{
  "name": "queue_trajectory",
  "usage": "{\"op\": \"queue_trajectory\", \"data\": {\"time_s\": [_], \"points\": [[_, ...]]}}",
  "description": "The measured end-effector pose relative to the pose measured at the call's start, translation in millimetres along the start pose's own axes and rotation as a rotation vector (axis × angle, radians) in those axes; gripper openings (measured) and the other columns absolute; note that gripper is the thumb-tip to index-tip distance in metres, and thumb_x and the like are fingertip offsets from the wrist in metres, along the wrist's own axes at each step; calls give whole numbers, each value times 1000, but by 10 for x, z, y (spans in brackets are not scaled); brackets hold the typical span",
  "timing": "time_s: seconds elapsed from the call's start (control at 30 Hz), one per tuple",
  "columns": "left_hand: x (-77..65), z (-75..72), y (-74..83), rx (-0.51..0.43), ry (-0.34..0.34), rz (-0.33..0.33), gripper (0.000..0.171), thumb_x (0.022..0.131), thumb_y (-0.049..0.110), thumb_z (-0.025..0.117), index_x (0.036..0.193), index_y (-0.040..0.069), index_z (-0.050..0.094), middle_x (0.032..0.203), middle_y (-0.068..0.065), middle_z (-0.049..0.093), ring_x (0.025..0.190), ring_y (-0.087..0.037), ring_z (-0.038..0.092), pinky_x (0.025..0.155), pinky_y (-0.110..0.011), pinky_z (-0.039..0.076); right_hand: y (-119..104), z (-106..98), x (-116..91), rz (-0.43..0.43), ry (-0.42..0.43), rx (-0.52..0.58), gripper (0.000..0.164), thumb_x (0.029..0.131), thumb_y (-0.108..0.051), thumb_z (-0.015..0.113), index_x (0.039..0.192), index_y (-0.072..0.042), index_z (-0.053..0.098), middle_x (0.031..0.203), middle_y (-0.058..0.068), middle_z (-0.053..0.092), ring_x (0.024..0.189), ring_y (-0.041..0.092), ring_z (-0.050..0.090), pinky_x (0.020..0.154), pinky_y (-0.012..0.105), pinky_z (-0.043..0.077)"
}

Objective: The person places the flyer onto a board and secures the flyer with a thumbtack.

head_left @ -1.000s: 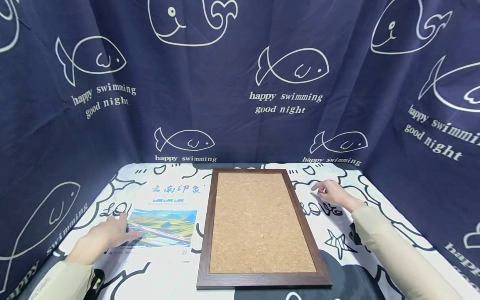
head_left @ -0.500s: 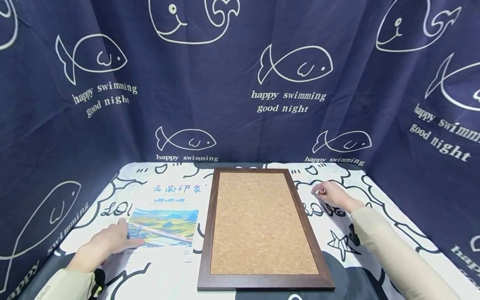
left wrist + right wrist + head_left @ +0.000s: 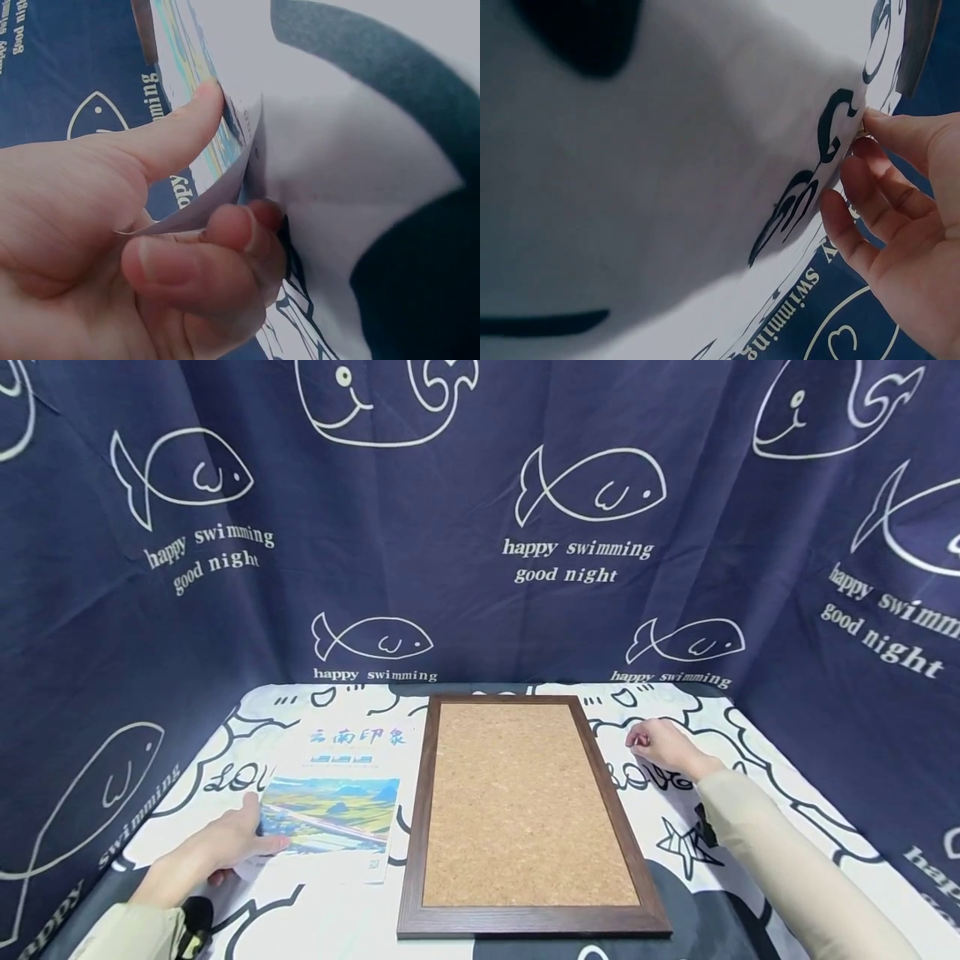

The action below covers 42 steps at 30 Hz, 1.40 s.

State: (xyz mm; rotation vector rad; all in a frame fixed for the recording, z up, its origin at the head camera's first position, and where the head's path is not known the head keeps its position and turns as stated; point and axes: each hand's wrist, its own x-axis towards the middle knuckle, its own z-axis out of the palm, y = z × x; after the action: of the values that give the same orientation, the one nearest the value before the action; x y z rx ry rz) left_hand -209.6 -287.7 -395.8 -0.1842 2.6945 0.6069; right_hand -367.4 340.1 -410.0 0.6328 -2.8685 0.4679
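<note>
To the left of the board lies a paper poster (image 3: 327,810) with blue Chinese lettering and a colourful landscape picture. My left hand (image 3: 228,837) pinches its lower left edge. In the left wrist view the thumb rests on the printed face, and the curled fingers are under the bent-up paper (image 3: 214,199). Right of the board, my right hand (image 3: 663,745) is low at the tabletop. Its thumb (image 3: 891,131) and index fingertip meet round a tiny pale object, too small to name. A cork board (image 3: 525,802) with a dark brown wooden frame lies flat between the hands.
The white tablecloth (image 3: 337,922) carries black cartoon prints. Dark blue curtains (image 3: 465,543) with white fish and whale drawings close off the back and both sides. The board's frame nearly reaches the table's back edge.
My left hand has gone from touching the poster's left edge to pinching and bending it up. The right hand's outstretched finger has curled in to the thumb.
</note>
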Motion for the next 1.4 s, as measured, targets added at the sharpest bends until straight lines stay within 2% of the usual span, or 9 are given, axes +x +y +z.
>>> {"op": "queue_trajectory", "data": {"time_s": [0.17, 0.3, 0.47, 0.63, 0.77, 1.1, 1.2, 1.4], "points": [[-11, 6, 0, -13, -13, 13, 105, 84, 45, 71, 138, -17, 6, 83, -24, 52, 44, -16, 46, 40, -23, 39, 11, 18, 0, 3, 0, -17, 2, 78, 0, 68, 78, 1, 70, 63, -2, 56, 60, 9, 44, 59, 25, 35], [-14, 16, -4, -11, -14, 14, 104, 83, 47, 71, 137, -16, 8, 82, -23, 52, 45, -17, 47, 40, -23, 40, 15, 25, -9, 7, -3, -23, 7, 80, -4, 69, 75, 1, 70, 63, -2, 58, 59, 9, 45, 59, 26, 36], [-28, 44, -18, -12, -9, 16, 105, 84, 46, 70, 139, -16, 6, 84, -24, 53, 45, -18, 49, 40, -24, 41, 6, 5, -22, 20, -37, -7, 2, 75, -2, 70, 75, 0, 69, 64, 0, 60, 60, 10, 46, 60, 26, 38], [-58, 71, -16, -48, 9, 38, 91, 89, 35, 68, 135, -15, 8, 78, -23, 54, 43, -17, 53, 39, -25, 44, 9, -11, -29, 14, -32, -2, 5, 73, 2, 70, 76, -1, 70, 67, 3, 64, 62, 10, 49, 61, 27, 41], [-80, 69, -9, -82, 18, 57, 78, 92, 26, 66, 129, -15, 11, 68, -17, 55, 40, -15, 52, 37, -23, 43, 14, -13, -32, 15, -21, 7, 4, 74, 2, 71, 78, 1, 71, 68, 5, 66, 63, 10, 51, 61, 27, 43], [-118, 69, 8, -109, 74, 52, 38, 89, 9, 65, 103, -11, 36, 65, -11, 52, 42, -14, 50, 39, -23, 40, 32, -3, -70, 13, 24, -22, 3, 73, 0, 71, 76, 0, 70, 65, 2, 63, 61, 9, 47, 60, 27, 40], [-122, 78, 0, -116, 89, 43, 32, 89, 7, 64, 101, -10, 40, 65, -11, 53, 43, -14, 51, 40, -23, 41, 30, -7, -72, 11, 32, -28, 3, 74, 0, 71, 77, 0, 70, 66, 2, 63, 61, 9, 48, 59, 27, 41], [-126, 104, -52, -167, 110, 51, 31, 90, 5, 62, 105, -11, 41, 62, -10, 54, 41, -13, 51, 38, -24, 43, 20, -17, -75, 13, 37, -36, 4, 74, 0, 72, 77, 0, 70, 66, 3, 64, 62, 10, 49, 60, 29, 41]]}}
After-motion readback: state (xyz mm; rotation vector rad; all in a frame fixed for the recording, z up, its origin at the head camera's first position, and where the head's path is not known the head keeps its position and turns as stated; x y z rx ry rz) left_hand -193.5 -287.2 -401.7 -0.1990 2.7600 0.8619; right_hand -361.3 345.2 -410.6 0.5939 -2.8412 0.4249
